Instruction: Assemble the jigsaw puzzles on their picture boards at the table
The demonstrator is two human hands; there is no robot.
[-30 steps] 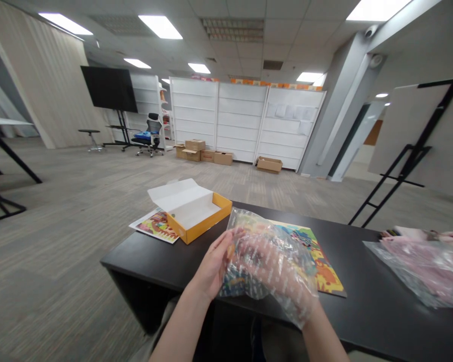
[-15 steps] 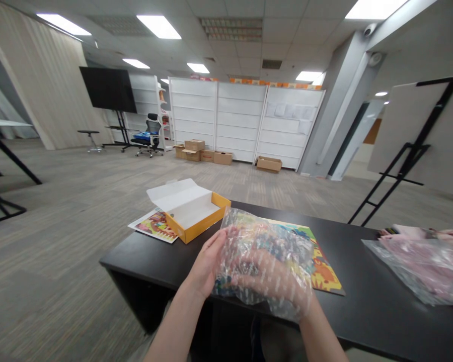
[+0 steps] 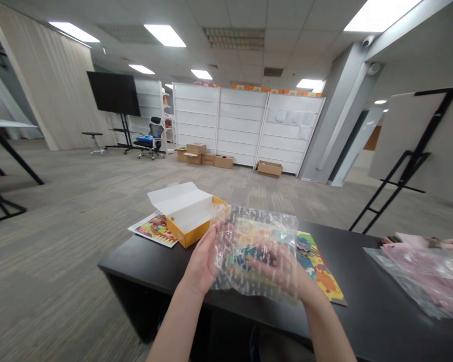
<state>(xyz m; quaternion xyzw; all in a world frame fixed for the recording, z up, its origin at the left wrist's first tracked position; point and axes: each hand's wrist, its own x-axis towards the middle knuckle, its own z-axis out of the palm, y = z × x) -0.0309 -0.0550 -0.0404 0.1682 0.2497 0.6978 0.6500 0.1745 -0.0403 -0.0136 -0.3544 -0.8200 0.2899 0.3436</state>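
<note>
A clear plastic bag (image 3: 256, 226), crinkled and printed with white marks, is held up over the front of the black table. My left hand (image 3: 204, 259) grips its left side. Behind or inside the film, my right hand (image 3: 279, 266) shows through at the right part, its fingers pointing left; their grip is blurred by the plastic. Colourful pieces show through the bag's middle. Beneath and to the right lies a bright picture board (image 3: 324, 281), with some small pieces near its upper part.
An open yellow box (image 3: 192, 234) with a white lid stands at the table's left, partly over a printed sheet (image 3: 154, 229). A plastic bag with pink cloth (image 3: 423, 271) lies at the right. The black table (image 3: 143, 261) has its left edge near the box.
The bag looks flatter and more spread out, and its right part has moved up and left. Loose pieces now show on the board. The view has tilted slightly up.
</note>
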